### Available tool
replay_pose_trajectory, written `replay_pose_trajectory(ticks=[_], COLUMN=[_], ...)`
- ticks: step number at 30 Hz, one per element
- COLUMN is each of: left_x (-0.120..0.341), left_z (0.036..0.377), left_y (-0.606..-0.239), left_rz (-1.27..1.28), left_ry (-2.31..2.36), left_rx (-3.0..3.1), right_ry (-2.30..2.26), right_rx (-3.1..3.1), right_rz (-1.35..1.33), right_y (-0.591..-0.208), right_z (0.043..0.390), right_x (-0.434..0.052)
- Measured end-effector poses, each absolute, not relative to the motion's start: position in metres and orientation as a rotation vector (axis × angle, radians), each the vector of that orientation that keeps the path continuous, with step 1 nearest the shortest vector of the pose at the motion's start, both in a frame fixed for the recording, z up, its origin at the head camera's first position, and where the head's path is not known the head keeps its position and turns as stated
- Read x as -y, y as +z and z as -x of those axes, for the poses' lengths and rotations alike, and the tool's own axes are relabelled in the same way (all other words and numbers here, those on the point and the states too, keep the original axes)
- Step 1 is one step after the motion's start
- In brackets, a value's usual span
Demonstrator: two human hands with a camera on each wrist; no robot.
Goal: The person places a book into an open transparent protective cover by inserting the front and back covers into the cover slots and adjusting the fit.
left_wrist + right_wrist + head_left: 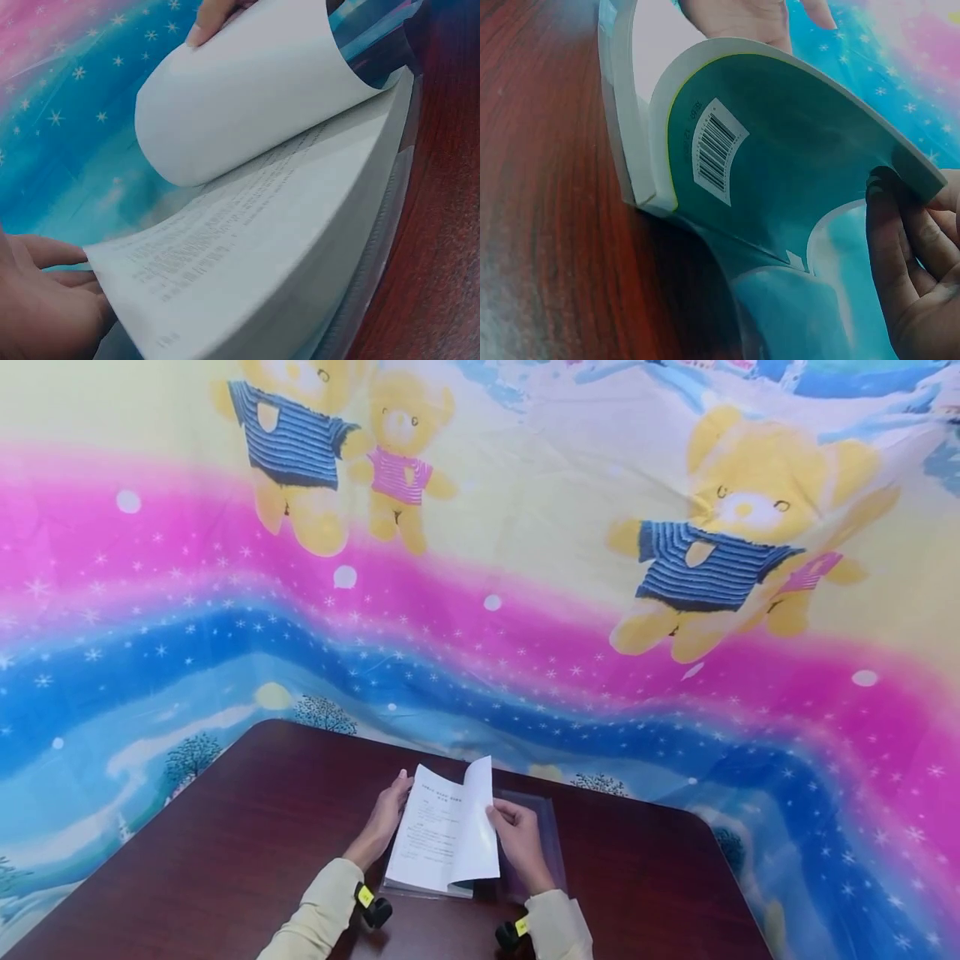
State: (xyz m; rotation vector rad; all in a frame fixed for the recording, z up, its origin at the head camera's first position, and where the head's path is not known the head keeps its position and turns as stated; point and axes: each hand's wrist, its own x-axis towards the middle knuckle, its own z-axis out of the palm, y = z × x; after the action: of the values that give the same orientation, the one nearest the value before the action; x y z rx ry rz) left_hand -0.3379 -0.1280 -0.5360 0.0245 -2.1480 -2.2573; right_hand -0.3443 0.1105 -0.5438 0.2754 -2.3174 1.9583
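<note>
A thick paperback book lies on the table, with a page of printed text facing up. Curled over toward the right is its cover, white on one face and green with a barcode on the other. My right hand pinches the free edge of this cover between thumb and fingers. At the book's left edge is my left hand, its fingers fairly straight and partly hidden behind the page corner. A clear plastic sleeve extends from under the book to the right.
The dark reddish-brown table has rounded far corners. Behind it hangs a printed cloth with teddy bears and snowflakes. Black wrist cameras with yellow labels sit at both sleeves.
</note>
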Motion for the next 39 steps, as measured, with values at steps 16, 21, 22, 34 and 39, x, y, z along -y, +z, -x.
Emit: replay_pose_trajectory(ticks=[16, 21, 22, 34, 39], left_x=[0.107, 0.087, 0.082, 0.033, 0.025], left_z=[0.327, 0.318, 0.317, 0.319, 0.324], left_y=[-0.527, -0.523, -0.523, -0.524, -0.523], left_rz=[0.094, 0.334, 0.378, 0.691, 0.674], left_ry=[-1.649, -1.56, -1.553, -1.511, -1.542], left_rx=[2.495, 2.536, 2.538, 2.484, 2.453], right_ry=[1.882, 1.878, 1.882, 2.076, 2.014], right_rx=[2.365, 2.353, 2.347, 2.312, 2.379], right_rz=[-0.249, -0.248, -0.253, -0.499, -0.579], right_y=[-0.52, -0.532, -0.533, -0.525, -0.524], right_z=[0.318, 0.325, 0.327, 0.325, 0.327], right_x=[-0.119, -0.126, -0.128, -0.14, -0.148])
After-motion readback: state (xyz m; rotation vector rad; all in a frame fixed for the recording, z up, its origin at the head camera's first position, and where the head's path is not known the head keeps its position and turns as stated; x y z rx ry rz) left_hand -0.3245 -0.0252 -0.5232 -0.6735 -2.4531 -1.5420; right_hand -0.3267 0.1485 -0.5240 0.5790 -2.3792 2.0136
